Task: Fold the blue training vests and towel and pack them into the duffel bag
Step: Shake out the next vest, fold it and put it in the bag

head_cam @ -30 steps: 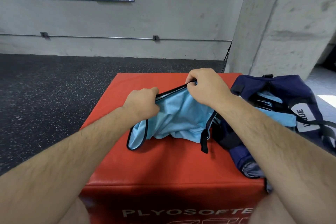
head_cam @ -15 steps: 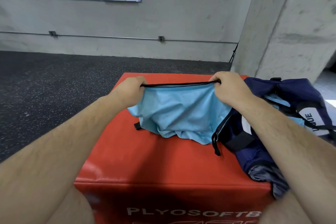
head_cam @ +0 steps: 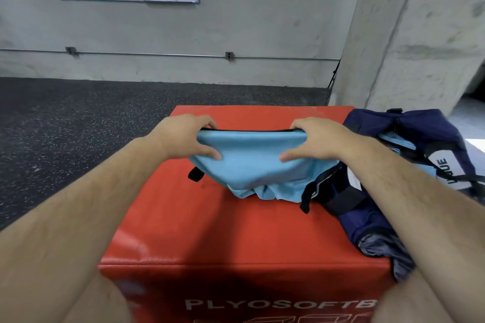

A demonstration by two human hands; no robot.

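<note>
**Q:** How is the light?

**A:** Soft, even indoor light, fairly bright. The brightest spot is a washed-out white patch of floor (head_cam: 476,144) at the far right edge, so more light enters there. A faint sheen sits on the red box (head_cam: 183,217) near its front left corner. Dim shadow pools under the blue vest (head_cam: 252,162) and between my forearms (head_cam: 78,212).

**Q:** Is it sharp?

**A:** The middle is fairly crisp. The wide lens bows the wall pipe (head_cam: 157,54) and tilts the pillar (head_cam: 406,34). My forearms stretch and blur toward the bottom corners.
</note>
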